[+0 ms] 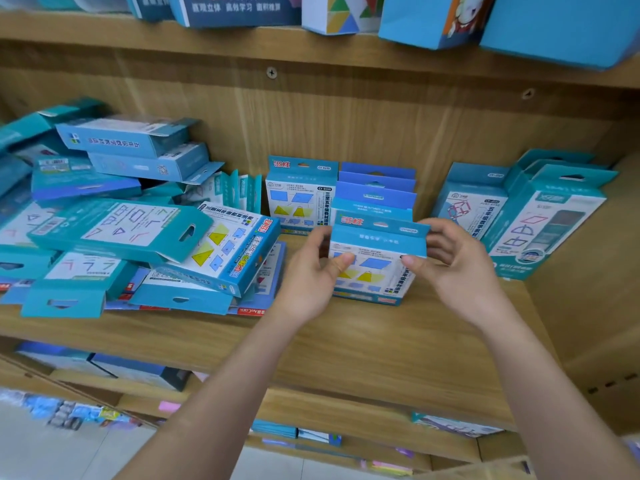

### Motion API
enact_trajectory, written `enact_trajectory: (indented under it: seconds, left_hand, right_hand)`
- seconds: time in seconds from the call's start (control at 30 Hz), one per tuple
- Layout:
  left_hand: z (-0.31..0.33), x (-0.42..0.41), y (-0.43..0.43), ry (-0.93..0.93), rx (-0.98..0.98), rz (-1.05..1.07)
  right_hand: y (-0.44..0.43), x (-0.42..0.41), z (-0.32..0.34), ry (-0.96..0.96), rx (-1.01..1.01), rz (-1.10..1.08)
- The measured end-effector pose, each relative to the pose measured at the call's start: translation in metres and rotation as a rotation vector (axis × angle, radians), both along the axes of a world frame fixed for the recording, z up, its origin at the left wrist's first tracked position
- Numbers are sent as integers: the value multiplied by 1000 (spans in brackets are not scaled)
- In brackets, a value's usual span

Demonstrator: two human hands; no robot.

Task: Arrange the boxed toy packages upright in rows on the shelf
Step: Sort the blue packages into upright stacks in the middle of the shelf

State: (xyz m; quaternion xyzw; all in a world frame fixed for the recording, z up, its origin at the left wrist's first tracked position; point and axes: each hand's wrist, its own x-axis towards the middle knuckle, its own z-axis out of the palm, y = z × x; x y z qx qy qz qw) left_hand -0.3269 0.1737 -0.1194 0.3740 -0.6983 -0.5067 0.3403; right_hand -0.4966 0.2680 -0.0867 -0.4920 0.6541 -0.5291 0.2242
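Note:
A blue-and-white boxed toy package (375,263) stands upright on the wooden shelf (363,344), at the front of a row of like boxes (375,188). My left hand (313,275) grips its left side and my right hand (453,265) grips its right side, thumbs on the front face. Another upright box (299,195) stands behind to the left. A jumbled pile of teal boxes (121,223) lies flat at the left of the shelf.
Taller teal boxes (530,216) stand upright at the right, near the shelf's side wall (595,271). Blue boxes (433,19) sit on the shelf above. Lower shelves (138,372) hold more packages. Bare wood lies in front of the held box.

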Motion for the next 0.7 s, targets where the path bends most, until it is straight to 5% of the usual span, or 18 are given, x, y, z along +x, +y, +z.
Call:
enact_trajectory:
  seconds: [0.1, 0.27, 0.4, 0.7]
  left_hand:
    - [6, -2, 15, -130, -176, -43]
    - [41, 44, 13, -675, -993, 173]
    - [50, 82, -15, -1323, -807, 115]
    - [52, 108, -18, -1323, -799, 54]
  right_hand:
    - [16, -13, 2, 21, 0, -38]
    - [23, -19, 8, 19, -1, -87]
    - [7, 4, 25, 45, -59, -44]
    - [-76, 62, 82, 195, -191, -13]
